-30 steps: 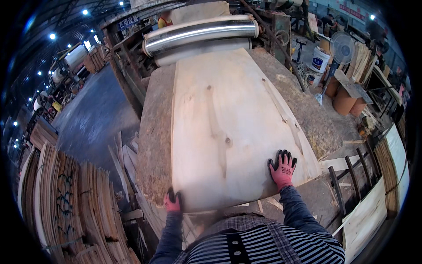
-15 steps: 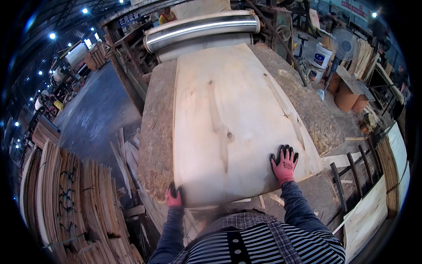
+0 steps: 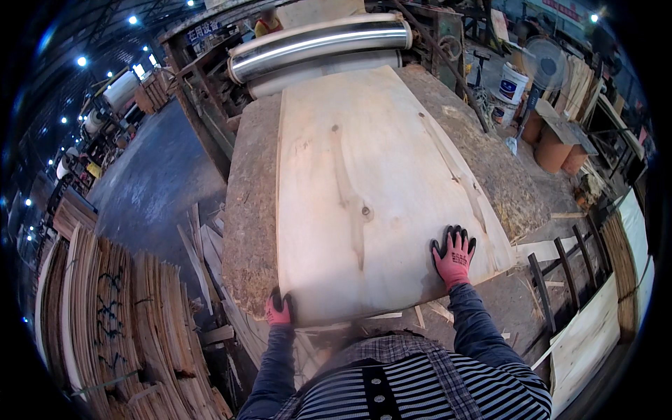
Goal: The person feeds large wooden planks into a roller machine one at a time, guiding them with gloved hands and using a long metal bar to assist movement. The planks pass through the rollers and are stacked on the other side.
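Workshop clutter is surrounding a rough chipboard table [image 3: 252, 210] where a pale veneer sheet [image 3: 371, 189] is lying, its far end at steel rollers [image 3: 318, 45]. The left hand [image 3: 278, 310] is gripping its near-left corner; the right hand [image 3: 454, 255] is pressing flat, fingers spread, near its right edge.

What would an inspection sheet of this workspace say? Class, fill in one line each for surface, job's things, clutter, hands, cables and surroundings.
Surface: rough brown chipboard table, sheet lying on it.
Job's things: pale thin wood veneer sheet, flat, far end at the shiny metal roller.
Clutter: wood offcuts beside the table's left edge.
Hands: left hand, red-gloved, grips the sheet's near left corner; right hand, red-gloved, lies flat with fingers spread on its near right part.
Cables: nothing seen.
Surroundings: stacked veneer sheets at left; white bucket and brown drums at right.
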`<control>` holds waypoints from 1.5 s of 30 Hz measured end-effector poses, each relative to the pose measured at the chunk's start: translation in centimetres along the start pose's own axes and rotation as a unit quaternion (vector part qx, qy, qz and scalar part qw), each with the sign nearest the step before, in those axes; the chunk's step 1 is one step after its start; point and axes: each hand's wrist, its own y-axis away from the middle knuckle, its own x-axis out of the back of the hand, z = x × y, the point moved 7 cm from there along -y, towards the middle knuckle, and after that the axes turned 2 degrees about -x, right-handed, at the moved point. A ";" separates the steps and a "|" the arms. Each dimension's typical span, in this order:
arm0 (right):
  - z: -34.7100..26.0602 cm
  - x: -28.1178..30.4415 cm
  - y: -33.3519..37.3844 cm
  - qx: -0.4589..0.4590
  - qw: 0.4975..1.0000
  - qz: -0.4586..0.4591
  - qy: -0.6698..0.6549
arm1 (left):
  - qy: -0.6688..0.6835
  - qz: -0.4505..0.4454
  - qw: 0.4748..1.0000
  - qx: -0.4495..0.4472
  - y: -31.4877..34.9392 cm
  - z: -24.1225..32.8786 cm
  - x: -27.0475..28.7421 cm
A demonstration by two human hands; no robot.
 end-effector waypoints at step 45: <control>0.3 -0.2 0.0 0.000 1.000 0.012 -0.012 | 0.015 -0.014 0.997 -0.074 -0.5 1.7 0.2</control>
